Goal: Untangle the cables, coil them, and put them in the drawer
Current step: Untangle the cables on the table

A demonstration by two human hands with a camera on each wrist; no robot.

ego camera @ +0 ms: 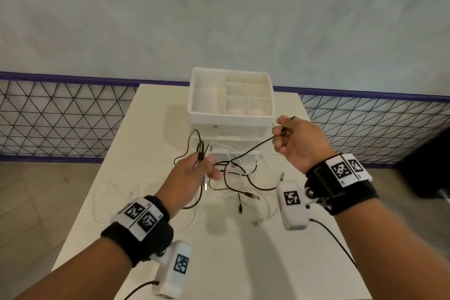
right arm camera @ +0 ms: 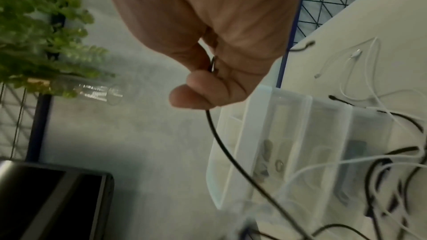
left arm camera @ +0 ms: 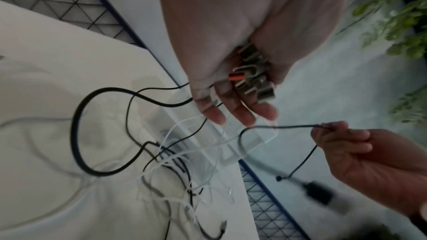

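- Wrist bands with black-and-white markers [ego camera: 143, 217] sit on both forearms, closest to the head camera; a white camera pod [ego camera: 292, 204] hangs under each wrist.
- Left hand [ego camera: 194, 173] raised over the white surface [ego camera: 121, 178], fingers [left arm camera: 245, 114] curled round a bundle of black cable loops [ego camera: 200, 151]; left wrist view shows several metal USB plugs [left arm camera: 254, 78] bunched in the palm, one with an orange insert.
- Right hand [ego camera: 297, 141] raised higher, to the right of the organiser, fingers [right arm camera: 191, 96] pinching a thin black cable [ego camera: 248, 151] near its end; that cable runs down and left into the tangle.
- Cable tangle [ego camera: 233, 178], black and white leads mixed, partly lifted between the two hands, the rest lying on the surface in front of the organiser; loose plug ends [ego camera: 240, 209] hang or lie near the front.
- Separate white cable [ego camera: 104, 192] lies loose on the surface, left of the left hand.
- White desktop organiser [ego camera: 194, 95] at the far end of the surface: open divided tray on top, compartments look mostly empty, a couple of pale rounded things at the front ones, too unclear to name.
- Clear drawers [right arm camera: 295, 152] below the tray; right wrist view shows small dark and metallic bits inside, too blurred to identify. Cannot tell whether a drawer is pulled out.
- No cable inside a drawer that can be made out.
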